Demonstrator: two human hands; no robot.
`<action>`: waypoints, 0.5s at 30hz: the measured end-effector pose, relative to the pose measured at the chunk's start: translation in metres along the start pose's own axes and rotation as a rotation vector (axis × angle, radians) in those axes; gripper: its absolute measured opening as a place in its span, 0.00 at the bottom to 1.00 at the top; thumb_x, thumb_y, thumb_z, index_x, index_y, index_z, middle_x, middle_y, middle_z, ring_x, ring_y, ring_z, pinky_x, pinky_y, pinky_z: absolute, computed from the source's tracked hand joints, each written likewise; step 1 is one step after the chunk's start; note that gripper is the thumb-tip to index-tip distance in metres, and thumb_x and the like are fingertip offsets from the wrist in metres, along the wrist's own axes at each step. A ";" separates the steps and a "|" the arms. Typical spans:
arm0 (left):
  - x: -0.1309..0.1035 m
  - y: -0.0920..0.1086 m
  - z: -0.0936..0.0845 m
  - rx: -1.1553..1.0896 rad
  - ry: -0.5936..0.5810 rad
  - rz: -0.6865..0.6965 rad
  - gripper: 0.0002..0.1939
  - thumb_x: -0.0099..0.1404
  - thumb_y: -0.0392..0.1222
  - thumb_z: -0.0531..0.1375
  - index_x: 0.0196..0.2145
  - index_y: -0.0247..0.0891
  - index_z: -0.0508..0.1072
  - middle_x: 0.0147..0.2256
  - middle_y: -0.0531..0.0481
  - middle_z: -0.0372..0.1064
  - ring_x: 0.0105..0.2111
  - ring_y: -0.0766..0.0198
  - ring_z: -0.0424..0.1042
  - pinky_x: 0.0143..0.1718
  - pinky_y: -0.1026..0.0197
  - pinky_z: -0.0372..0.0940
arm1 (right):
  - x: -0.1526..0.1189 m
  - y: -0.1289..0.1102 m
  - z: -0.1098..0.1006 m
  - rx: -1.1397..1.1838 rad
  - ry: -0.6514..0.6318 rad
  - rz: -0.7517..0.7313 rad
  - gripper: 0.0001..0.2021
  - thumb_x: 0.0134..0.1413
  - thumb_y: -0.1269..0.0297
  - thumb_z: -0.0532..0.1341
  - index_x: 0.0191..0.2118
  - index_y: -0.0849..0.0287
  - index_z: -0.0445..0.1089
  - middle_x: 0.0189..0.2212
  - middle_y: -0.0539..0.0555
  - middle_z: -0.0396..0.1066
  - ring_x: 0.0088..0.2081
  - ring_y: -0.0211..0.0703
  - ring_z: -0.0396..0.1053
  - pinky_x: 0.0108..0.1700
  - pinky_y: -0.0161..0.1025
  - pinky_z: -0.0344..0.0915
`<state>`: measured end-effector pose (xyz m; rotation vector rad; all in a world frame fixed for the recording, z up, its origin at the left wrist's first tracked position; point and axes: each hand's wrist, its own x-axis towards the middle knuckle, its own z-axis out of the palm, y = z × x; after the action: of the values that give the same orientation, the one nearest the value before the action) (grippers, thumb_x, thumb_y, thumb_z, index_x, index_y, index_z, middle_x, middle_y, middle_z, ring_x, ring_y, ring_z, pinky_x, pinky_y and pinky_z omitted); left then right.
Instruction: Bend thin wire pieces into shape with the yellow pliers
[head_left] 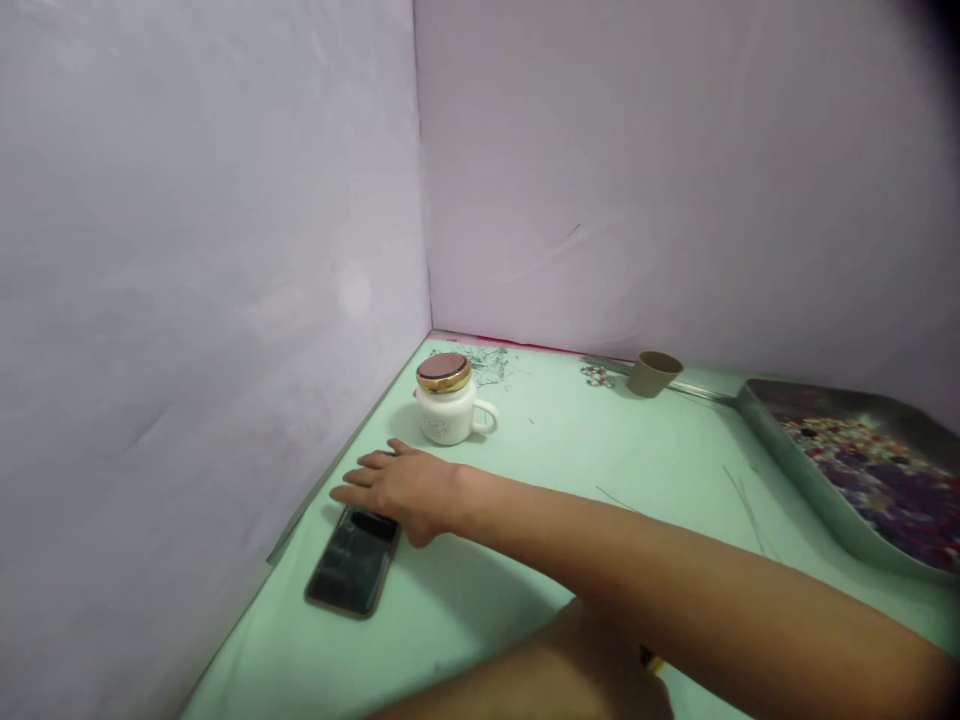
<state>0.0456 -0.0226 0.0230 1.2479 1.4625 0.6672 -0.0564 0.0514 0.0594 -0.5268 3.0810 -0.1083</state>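
Reaching across from the lower right, my right hand [394,490] lies palm down with fingers spread over the upper end of a dark smartphone [352,565]. Just behind those fingers stands a white lidded mug [448,412], its gold-rimmed lid on and its handle to the right. My left hand [619,665] is at the bottom edge, mostly hidden beneath my right forearm. A small black and yellow thing [651,660] shows beside it; its kind is unclear. Whether the left fingers hold it cannot be seen.
A metal tray [814,490] of mixed colourful beads stands at the right. A brown cup [654,375] sits at the back, near red and clear beads [598,376]. Wire bits [487,362] lie behind the mug; thin wires [742,505] lie near the tray. White walls bound the table.
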 end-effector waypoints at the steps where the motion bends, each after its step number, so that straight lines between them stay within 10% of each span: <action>1: -0.001 -0.003 0.000 0.026 -0.008 0.012 0.13 0.59 0.43 0.55 0.42 0.45 0.70 0.42 0.56 0.70 0.43 0.60 0.67 0.38 0.62 0.63 | 0.007 0.002 0.001 -0.019 -0.040 -0.031 0.36 0.38 0.74 0.60 0.56 0.64 0.50 0.53 0.60 0.58 0.52 0.52 0.53 0.51 0.53 0.50; 15: 0.019 -0.041 0.014 0.209 -0.139 0.041 0.24 0.48 0.35 0.57 0.46 0.42 0.65 0.40 0.47 0.68 0.41 0.52 0.66 0.39 0.54 0.61 | 0.051 0.012 0.012 -0.193 -0.254 -0.340 0.20 0.33 0.71 0.63 0.39 0.63 0.67 0.41 0.58 0.68 0.42 0.51 0.62 0.49 0.52 0.54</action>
<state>0.0458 -0.0205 -0.0242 1.4588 1.4206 0.4528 -0.1077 0.0451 0.0467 -0.9845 2.7422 0.2367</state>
